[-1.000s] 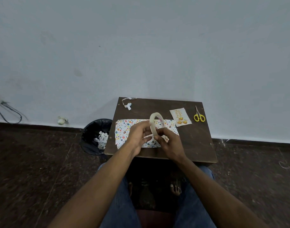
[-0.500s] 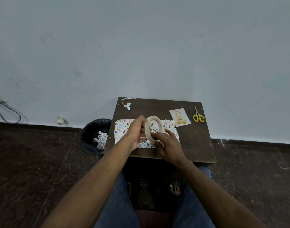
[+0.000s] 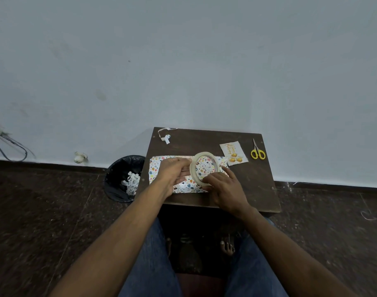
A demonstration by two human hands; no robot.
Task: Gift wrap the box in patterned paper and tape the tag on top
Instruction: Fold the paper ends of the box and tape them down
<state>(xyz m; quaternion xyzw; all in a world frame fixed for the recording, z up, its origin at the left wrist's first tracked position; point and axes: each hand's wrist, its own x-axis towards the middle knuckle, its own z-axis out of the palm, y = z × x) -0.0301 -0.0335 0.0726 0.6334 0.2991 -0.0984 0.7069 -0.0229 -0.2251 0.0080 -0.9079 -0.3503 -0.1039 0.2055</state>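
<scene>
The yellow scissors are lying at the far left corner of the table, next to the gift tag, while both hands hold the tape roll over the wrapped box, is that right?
Not quite: the head view shows the yellow scissors at the far right corner of the table, not the left. The rest holds: they lie next to the gift tag, and the left hand and right hand hold the tape roll over the wrapped box.

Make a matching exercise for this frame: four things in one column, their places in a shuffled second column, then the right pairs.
Things:
1. scissors
2. tape roll
3. gift tag
4. bin

Places:
A. on the floor, left of the table
B. held up in both hands, over the wrapped box
C. far right corner of the table
D. flat on the table, between the wrapped box and the scissors

Pairs: 1-C, 2-B, 3-D, 4-A. The left hand and right hand grip the roll from either side.
</scene>
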